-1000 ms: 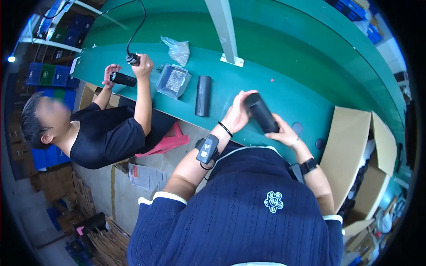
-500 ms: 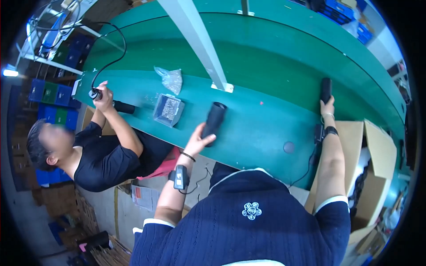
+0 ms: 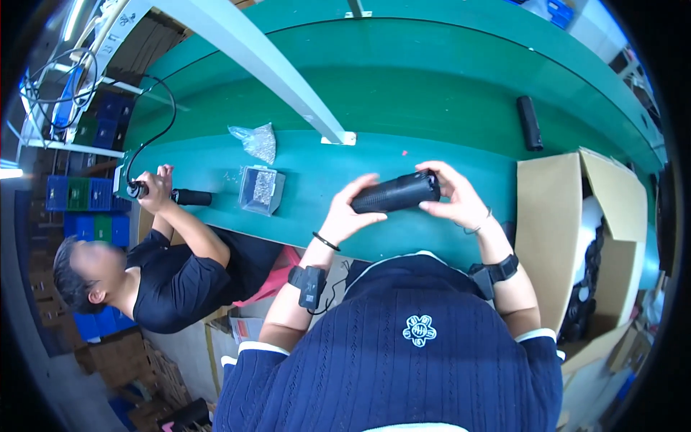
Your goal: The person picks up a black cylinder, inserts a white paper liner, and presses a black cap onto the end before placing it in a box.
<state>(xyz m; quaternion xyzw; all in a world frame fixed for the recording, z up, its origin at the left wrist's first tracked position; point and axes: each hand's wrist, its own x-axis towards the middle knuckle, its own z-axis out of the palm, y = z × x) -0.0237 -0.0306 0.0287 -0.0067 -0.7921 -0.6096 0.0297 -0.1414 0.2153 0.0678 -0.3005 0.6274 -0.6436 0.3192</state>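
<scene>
Both hands are clamped on a black cylinder (image 3: 396, 192), held level above the near edge of the green surface (image 3: 403, 108). The left hand (image 3: 350, 210) cups its left end from below, thumb and fingers wrapped round it; the right hand (image 3: 455, 196) grips the right end, fingertips over the top. The cylinder has a finely ribbed or mesh-like skin with a dull sheen and a smoother ring at its right end; its underside is hidden by the palms.

A second black cylinder (image 3: 529, 122), slimmer-looking at this distance, lies well apart on the surface to the upper right. An open cardboard box (image 3: 561, 216) stands at the right, its contents dark and hard to make out. To the left sit a small clear tray (image 3: 260, 190) of tiny parts and a crumpled clear bag (image 3: 258, 140). A co-worker's hand (image 3: 153, 189) at the far left holds a corded tool against another dark cylinder (image 3: 191, 196). A pale metal bar (image 3: 259, 61) slants across the surface.
</scene>
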